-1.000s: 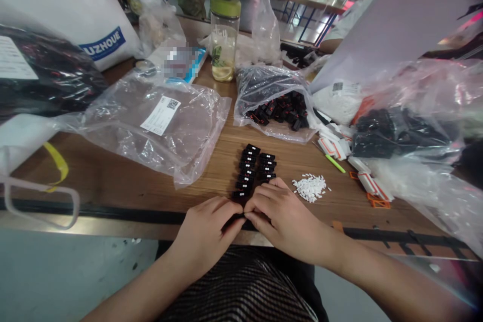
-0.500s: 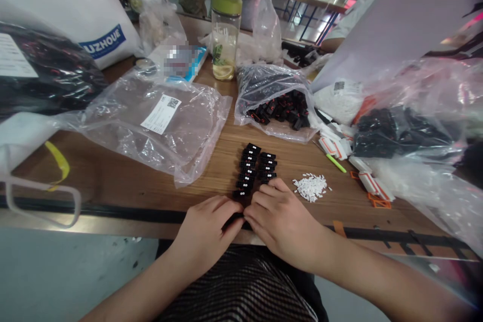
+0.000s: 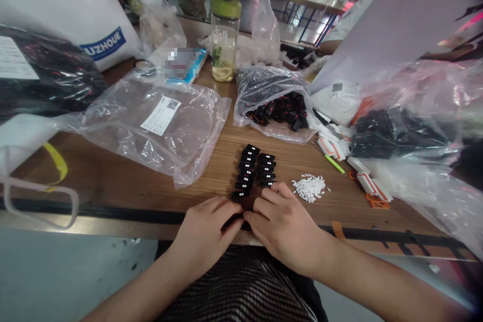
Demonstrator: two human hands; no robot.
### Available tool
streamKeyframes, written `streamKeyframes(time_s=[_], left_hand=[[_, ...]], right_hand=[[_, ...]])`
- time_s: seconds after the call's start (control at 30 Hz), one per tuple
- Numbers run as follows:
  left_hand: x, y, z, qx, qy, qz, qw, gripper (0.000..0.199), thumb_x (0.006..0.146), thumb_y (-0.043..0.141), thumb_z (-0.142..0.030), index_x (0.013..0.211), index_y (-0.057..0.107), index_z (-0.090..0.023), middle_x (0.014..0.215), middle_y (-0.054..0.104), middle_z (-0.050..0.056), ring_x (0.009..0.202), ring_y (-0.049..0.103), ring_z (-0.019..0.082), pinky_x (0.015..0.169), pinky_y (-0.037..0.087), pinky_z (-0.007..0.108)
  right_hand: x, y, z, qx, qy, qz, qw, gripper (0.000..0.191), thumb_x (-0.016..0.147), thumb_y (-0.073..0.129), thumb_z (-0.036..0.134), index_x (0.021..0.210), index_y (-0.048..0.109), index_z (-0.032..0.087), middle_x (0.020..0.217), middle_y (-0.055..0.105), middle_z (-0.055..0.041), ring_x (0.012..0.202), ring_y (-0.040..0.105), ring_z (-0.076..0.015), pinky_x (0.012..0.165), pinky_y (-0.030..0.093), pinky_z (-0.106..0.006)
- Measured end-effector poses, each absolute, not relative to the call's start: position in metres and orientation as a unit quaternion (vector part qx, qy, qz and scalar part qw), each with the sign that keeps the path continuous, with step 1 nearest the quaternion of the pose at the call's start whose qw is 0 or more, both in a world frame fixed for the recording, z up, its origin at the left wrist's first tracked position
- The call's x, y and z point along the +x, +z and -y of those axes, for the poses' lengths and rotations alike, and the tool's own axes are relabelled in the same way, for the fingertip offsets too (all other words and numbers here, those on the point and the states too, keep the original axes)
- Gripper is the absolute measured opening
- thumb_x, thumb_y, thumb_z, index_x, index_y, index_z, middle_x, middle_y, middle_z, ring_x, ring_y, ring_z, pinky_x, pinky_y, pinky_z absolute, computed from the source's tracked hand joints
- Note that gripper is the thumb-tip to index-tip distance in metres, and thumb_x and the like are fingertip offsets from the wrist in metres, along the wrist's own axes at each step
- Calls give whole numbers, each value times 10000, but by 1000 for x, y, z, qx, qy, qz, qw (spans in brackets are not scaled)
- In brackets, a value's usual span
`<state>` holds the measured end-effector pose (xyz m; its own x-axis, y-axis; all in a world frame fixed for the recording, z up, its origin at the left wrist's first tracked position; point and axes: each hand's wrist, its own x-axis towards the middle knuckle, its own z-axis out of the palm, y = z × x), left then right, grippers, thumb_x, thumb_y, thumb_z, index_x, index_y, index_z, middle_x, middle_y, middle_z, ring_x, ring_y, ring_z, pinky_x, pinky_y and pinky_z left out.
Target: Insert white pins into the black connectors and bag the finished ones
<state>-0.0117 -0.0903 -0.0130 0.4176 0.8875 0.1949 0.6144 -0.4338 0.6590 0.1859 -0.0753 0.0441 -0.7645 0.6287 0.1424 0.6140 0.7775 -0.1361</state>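
At the front table edge, my left hand (image 3: 209,226) is closed, thumb and forefinger pinched together. My right hand (image 3: 281,224) meets it fingertip to fingertip, its fingers curled and also closed. Whatever sits between the fingertips is tiny, dark and mostly hidden, so I cannot make it out. Just beyond the hands stand two columns of small black connector housings (image 3: 247,166), each with a pair of white dots on top; the right column (image 3: 267,164) is shorter and close to my right knuckles. A heap of small white pins (image 3: 310,188) lies to the right of my right hand.
Behind the columns, an open plastic bag (image 3: 277,103) holds many black housings. A flat clear bag (image 3: 151,121) with a label lies left. A green-lidded bottle (image 3: 225,37) stands at the back. Rightward lie a lime-green tool (image 3: 334,163), white-and-orange pieces (image 3: 372,186) and more bags.
My right fingers have shifted slightly, uncovering a bit more of the right column's near end. Both hands stay pinched together in the same place; the view has tilted a little.
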Motion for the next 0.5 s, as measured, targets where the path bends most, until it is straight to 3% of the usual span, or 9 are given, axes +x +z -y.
streamKeyframes(time_s=[0.17, 0.27, 0.4, 0.5], left_hand=[[-10, -12, 91, 803, 311, -461, 216, 117, 949, 567, -196, 1005, 668, -215, 959, 686, 23, 859, 666, 183, 787, 554, 338], [-8, -11, 91, 798, 325, -470, 193, 152, 971, 555, -222, 1060, 678, -218, 979, 684, 26, 874, 671, 175, 788, 562, 323], [-7, -11, 92, 795, 328, -477, 180, 166, 970, 554, -226, 1085, 673, -217, 992, 684, 28, 886, 673, 182, 797, 571, 338], [-8, -11, 92, 789, 324, -489, 182, 160, 967, 559, -226, 1089, 662, -225, 1006, 681, 28, 908, 672, 188, 816, 574, 351]], right_hand=[[201, 57, 58, -364, 93, 916, 139, 205, 966, 530, 262, 911, 723, 219, 778, 682, -17, 763, 577, -182, 749, 346, -363], [232, 64, 17, -466, 50, 870, 157, 260, 968, 502, 302, 924, 745, 222, 850, 718, -40, 785, 623, -189, 772, 401, -350], [273, 59, -53, -649, -43, 754, 92, 273, 888, 534, 293, 1013, 755, 194, 1021, 736, -91, 863, 669, -253, 756, 453, -351], [286, 50, -89, -677, -47, 732, 55, 337, 846, 566, 303, 1118, 716, 173, 1115, 731, -115, 993, 668, -294, 814, 468, -364]])
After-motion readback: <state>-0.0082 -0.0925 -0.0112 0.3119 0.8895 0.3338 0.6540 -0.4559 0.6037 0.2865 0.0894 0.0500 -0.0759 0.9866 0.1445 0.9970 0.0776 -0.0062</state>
